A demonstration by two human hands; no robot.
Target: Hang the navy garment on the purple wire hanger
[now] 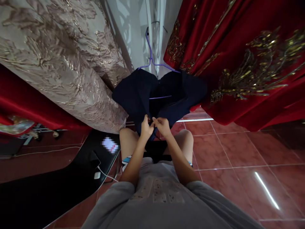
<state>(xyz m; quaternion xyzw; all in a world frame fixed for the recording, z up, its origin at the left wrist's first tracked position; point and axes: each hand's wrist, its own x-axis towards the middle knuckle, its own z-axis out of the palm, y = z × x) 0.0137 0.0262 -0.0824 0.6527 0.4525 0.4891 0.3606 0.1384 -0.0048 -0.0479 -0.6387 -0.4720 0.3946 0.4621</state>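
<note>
A dark navy garment [133,92] with an open front hangs from a purple hanger [151,52] before my knees. Its two front edges come together low down, where both hands meet. My left hand [146,127] is closed in a pinch at the garment's front edge. Close beside it, my right hand [162,126] pinches the other edge, thumb and forefinger pressed together. The fingertips of both hands nearly touch. Any button or fastener between them is too small to make out.
Pale embossed fabric [71,63] hangs at left, red velvet with gold beading [238,76] at right. A black bench [59,181] on my left bears a phone [110,145], a white charger case [97,175] and a cable. Red tiles [214,152] cover the floor.
</note>
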